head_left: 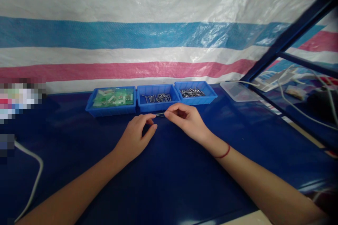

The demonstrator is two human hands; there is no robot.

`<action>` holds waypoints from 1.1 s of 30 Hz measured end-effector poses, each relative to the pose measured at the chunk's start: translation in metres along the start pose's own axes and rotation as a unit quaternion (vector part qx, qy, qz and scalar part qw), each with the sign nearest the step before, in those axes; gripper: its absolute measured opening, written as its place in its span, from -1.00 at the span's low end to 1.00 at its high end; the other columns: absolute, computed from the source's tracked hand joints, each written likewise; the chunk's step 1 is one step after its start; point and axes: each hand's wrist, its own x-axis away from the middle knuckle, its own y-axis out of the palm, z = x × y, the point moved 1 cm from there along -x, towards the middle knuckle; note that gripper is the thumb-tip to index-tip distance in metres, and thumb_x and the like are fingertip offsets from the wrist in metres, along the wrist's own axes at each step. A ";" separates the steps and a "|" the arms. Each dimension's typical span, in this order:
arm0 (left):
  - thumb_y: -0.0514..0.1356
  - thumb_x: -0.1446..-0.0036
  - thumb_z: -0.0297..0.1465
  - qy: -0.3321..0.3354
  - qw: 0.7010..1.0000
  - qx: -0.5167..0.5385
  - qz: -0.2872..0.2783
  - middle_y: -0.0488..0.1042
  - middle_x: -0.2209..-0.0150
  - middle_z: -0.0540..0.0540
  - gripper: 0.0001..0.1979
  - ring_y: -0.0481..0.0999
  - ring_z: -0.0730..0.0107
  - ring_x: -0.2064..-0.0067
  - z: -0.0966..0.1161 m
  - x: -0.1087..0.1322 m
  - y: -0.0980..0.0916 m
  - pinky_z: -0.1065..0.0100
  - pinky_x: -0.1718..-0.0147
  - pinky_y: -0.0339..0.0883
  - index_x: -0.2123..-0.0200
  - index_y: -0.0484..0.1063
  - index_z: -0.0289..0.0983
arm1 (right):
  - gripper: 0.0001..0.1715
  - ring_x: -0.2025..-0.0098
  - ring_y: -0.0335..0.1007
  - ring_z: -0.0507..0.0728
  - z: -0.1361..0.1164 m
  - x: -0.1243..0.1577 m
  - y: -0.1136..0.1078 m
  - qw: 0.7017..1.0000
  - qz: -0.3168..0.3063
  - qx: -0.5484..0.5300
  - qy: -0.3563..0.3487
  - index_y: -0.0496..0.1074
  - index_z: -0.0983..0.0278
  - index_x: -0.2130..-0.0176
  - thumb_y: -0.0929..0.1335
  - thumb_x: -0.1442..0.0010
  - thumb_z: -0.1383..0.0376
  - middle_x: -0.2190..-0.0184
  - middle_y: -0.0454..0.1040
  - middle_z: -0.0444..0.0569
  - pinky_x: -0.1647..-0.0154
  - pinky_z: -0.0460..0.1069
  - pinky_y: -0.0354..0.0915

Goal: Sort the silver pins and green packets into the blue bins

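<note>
My right hand [186, 119] is closed in a pinch, thumb against index finger, on a thin, pale metallic-looking piece [160, 114]. Its exact kind is too small to make out. To the left, my left hand [138, 132] has its thumb and index finger apart, and the index fingertip meets or nearly meets the free end of that piece. Just behind the hands stands the middle blue bin [155, 107] with slender metal pieces [160, 98] inside. Short metal pieces [194, 92] fill the right blue bin [211, 95].
The left blue bin [113, 111] holds green and clear packets [112, 97]. A translucent plastic lid [239, 92] lies right of the bins. Dark blue frame bars [293, 30] slant up at the right, with white cables [283, 93] beyond. Another white cable [39, 168] curves at the left. A striped sheet [132, 35] hangs behind.
</note>
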 end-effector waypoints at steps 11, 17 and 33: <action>0.04 -0.27 -0.33 0.087 0.977 -0.161 -0.109 0.18 -0.29 -0.15 -0.64 0.08 0.01 -0.31 0.006 0.001 0.009 -0.08 -0.16 0.10 -0.12 0.35 -0.15 | -0.74 0.35 0.36 0.13 0.034 -0.040 -0.062 0.886 0.242 0.367 -0.148 0.53 0.29 0.19 0.38 -0.13 0.21 0.43 0.49 -0.03 0.19 0.07 0.28; 0.00 -0.29 -0.40 0.080 0.979 -0.163 -0.095 0.34 -0.19 -0.14 -0.63 0.27 0.12 -0.21 -0.002 0.001 0.014 -0.03 -0.14 0.15 -0.13 0.35 -0.20 | -0.79 0.38 0.35 0.11 0.022 -0.027 -0.045 0.900 0.221 0.341 -0.159 0.51 0.29 0.25 0.29 -0.17 0.31 0.43 0.50 -0.04 0.26 0.03 0.28; 0.19 -0.18 -0.34 -0.066 0.980 0.182 0.043 0.58 0.17 -0.03 -0.81 0.58 0.35 0.14 -0.016 0.000 0.008 0.33 0.09 0.42 0.13 0.49 -0.21 | -0.94 0.48 0.28 0.00 0.007 0.008 0.012 0.987 -0.067 0.082 -0.122 0.51 0.25 0.32 0.39 -0.13 0.32 0.45 0.46 -0.10 0.45 -0.06 0.25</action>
